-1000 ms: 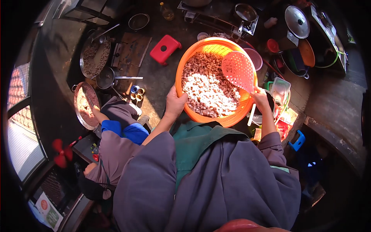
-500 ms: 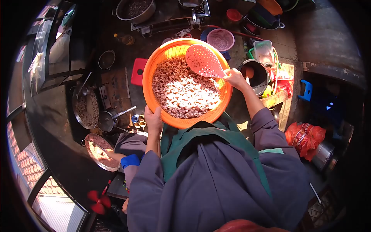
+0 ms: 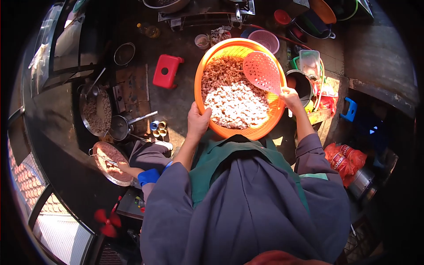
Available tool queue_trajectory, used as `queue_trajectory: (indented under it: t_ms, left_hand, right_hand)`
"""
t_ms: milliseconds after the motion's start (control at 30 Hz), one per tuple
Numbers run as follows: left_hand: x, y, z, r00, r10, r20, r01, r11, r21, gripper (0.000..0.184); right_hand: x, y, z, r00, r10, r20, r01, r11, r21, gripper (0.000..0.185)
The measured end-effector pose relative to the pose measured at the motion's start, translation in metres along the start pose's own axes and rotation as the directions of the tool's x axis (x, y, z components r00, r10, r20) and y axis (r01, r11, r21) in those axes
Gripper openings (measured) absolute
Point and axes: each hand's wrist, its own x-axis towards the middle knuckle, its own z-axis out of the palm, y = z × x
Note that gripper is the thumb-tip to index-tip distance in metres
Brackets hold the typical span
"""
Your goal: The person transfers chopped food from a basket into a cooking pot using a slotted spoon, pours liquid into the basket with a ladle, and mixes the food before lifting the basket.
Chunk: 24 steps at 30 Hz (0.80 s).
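A round orange basket (image 3: pixel 199 70) is held up in front of me, with many small pale and brown curled food pieces (image 3: pixel 236 104) inside. My left hand (image 3: pixel 198 120) grips its lower left rim, thumb over the edge. On the right side, my right hand (image 3: pixel 291 98) is closed round the handle of a red perforated scoop (image 3: pixel 262 71) and lies against the rim. The scoop's round head rests over the upper right of the pieces.
A co-worker's hand (image 3: pixel 124 167) works at a pan (image 3: pixel 110 176) at the lower left. A red stool (image 3: pixel 167 71), a wide pan of food (image 3: pixel 96 110) and a stove (image 3: pixel 206 16) stand beyond. Right are a dark pot (image 3: pixel 300 86) and a blue stool (image 3: pixel 350 109).
Since half a second ago, the basket, the scoop and both hands have shifted right in view. More of the red stool now shows. Both hands keep their hold.
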Motion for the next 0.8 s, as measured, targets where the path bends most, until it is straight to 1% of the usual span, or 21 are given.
queue_trajectory:
  t_ms: [33,100,133,200,233,267,300,333,367,467,500,567,600,667,733,767,800]
  left_hand:
    - [0.003,0.004,0.002,0.998,-0.022,0.065,0.021,1.000,0.021,0.026]
    - [0.008,0.024,0.009,0.980,-0.102,0.170,0.087,0.992,0.091,0.030]
    - [0.014,0.021,0.009,0.965,-0.110,0.237,0.085,0.990,0.113,0.030]
    - [0.024,0.027,0.010,0.943,-0.073,0.325,0.010,0.981,0.193,0.038]
    - [0.027,0.052,0.011,0.923,-0.093,0.373,-0.007,0.967,0.256,0.040]
    - [0.032,0.073,0.011,0.900,-0.116,0.421,-0.026,0.948,0.316,0.042]
    - [0.038,0.067,0.013,0.881,-0.086,0.464,-0.070,0.948,0.309,0.043]
    - [0.044,0.091,0.013,0.840,-0.145,0.523,-0.048,0.940,0.339,0.044]
    - [0.051,0.090,0.012,0.814,-0.127,0.566,-0.094,0.934,0.344,0.044]
    - [0.073,0.095,0.014,0.738,-0.084,0.669,-0.198,0.922,0.334,0.044]
    - [0.079,0.100,0.013,0.711,-0.069,0.700,-0.228,0.919,0.323,0.044]
    - [0.090,0.109,0.014,0.668,-0.095,0.738,-0.274,0.891,0.362,0.044]
    - [0.095,0.116,0.014,0.644,-0.110,0.757,-0.299,0.875,0.381,0.044]
    - [0.103,0.129,0.015,0.582,-0.160,0.797,-0.313,0.861,0.402,0.046]
    - [0.110,0.136,0.017,0.540,-0.177,0.823,-0.333,0.853,0.402,0.046]
    - [0.111,0.138,0.017,0.524,-0.175,0.834,-0.341,0.854,0.394,0.046]
    - [0.113,0.138,0.019,0.508,-0.172,0.844,-0.351,0.854,0.385,0.046]
  right_hand:
    - [-0.003,-0.003,-0.001,1.000,-0.030,0.004,0.030,1.000,0.000,0.033]
    - [-0.020,-0.019,-0.013,0.981,0.191,0.038,-0.195,0.957,0.213,0.034]
    - [-0.029,-0.026,-0.016,0.952,0.298,0.068,-0.304,0.899,0.315,0.035]
    - [-0.040,-0.030,-0.022,0.926,0.368,0.087,-0.373,0.850,0.372,0.037]
    - [-0.044,-0.024,-0.019,0.917,0.398,0.023,-0.380,0.855,0.353,0.037]
    - [-0.052,-0.030,-0.018,0.899,0.437,-0.006,-0.405,0.837,0.368,0.038]
    - [-0.061,-0.038,-0.019,0.880,0.474,-0.034,-0.426,0.818,0.385,0.039]
    - [-0.067,-0.038,-0.019,0.858,0.510,-0.062,-0.445,0.799,0.404,0.040]
    - [-0.072,-0.031,-0.024,0.876,0.482,0.026,-0.449,0.794,0.410,0.040]
    - [-0.086,-0.024,-0.017,0.866,0.494,-0.072,-0.444,0.828,0.342,0.037]
    - [-0.094,-0.048,-0.014,0.817,0.571,-0.079,-0.490,0.761,0.425,0.035]
    - [-0.100,-0.021,-0.009,0.841,0.530,-0.106,-0.449,0.795,0.409,0.038]
    - [-0.105,-0.029,-0.005,0.851,0.511,-0.120,-0.429,0.808,0.403,0.040]
    - [-0.117,-0.041,-0.002,0.825,0.543,-0.153,-0.440,0.789,0.428,0.039]
    - [-0.126,-0.060,0.003,0.783,0.586,-0.209,-0.447,0.764,0.466,0.036]
    - [-0.130,-0.056,0.007,0.783,0.587,-0.204,-0.421,0.742,0.521,0.035]
    - [-0.134,-0.057,0.010,0.777,0.593,-0.212,-0.417,0.737,0.532,0.035]
